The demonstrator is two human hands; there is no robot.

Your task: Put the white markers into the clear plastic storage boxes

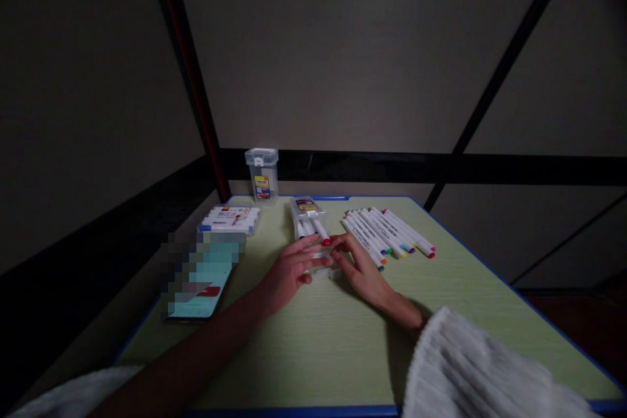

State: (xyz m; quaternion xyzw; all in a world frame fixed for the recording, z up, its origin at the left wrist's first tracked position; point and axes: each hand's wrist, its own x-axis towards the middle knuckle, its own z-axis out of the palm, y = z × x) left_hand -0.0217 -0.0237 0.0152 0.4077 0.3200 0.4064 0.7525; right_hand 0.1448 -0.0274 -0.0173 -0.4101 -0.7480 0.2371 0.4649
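In the middle of the table lies a clear plastic marker case [310, 212] with its opening toward me and several white markers inside. One marker with a red cap [321, 232] sticks out of it. My left hand [289, 277] reaches in from the left, fingers stretched out and apart under the red cap and over the case's lower part. From the right comes my right hand [362, 272], its bent fingertips close to the red cap, thumb apart from them. Whether any fingertip touches the cap or the case, I cannot tell. Neither hand visibly grips anything.
To the right lies a row of white markers [386, 232] with coloured caps. A flat pack of markers [230, 219] and a phone-like device [206, 281], partly pixelated, lie left. An upright clear container [263, 176] stands at the back left. The table [313, 366] has a blue edge.
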